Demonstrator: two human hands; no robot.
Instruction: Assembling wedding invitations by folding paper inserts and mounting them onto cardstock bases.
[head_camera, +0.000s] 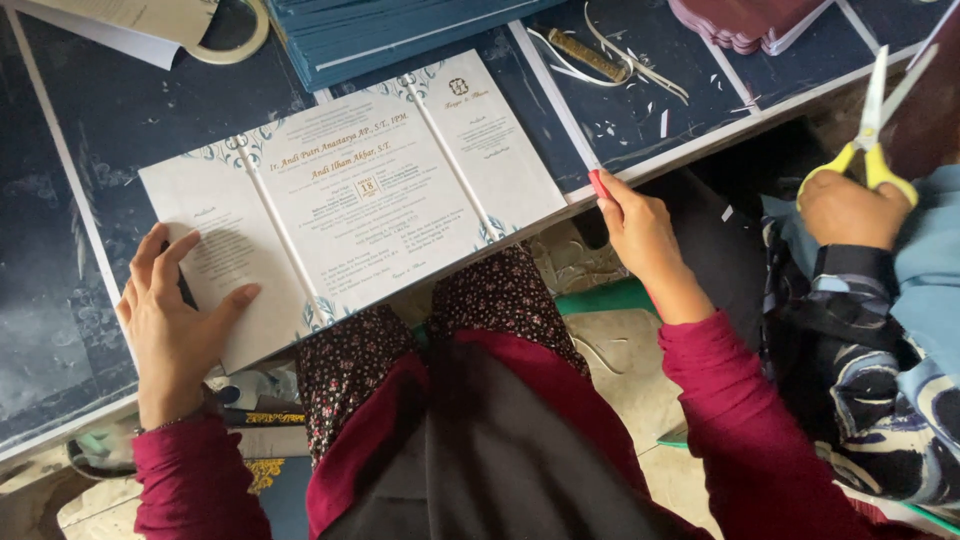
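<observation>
A wide white three-panel printed card (360, 190) with blue floral corners lies open on a dark blue table (120, 110), overhanging its near edge above my lap. My left hand (180, 305) rests flat on the card's left panel, fingers spread. My right hand (640, 235) pinches a thin red stick-like tool (598, 184) at the card's right edge, next to a white ruler-like strip (550, 90). Whether the tool touches the card I cannot tell.
A stack of dark blue cards (400, 35) lies at the back, maroon cards (750, 22) at the back right, a tape roll (235, 35) at the top left, paper trimmings (610, 55) nearby. A person at the right holds yellow-handled scissors (880, 130).
</observation>
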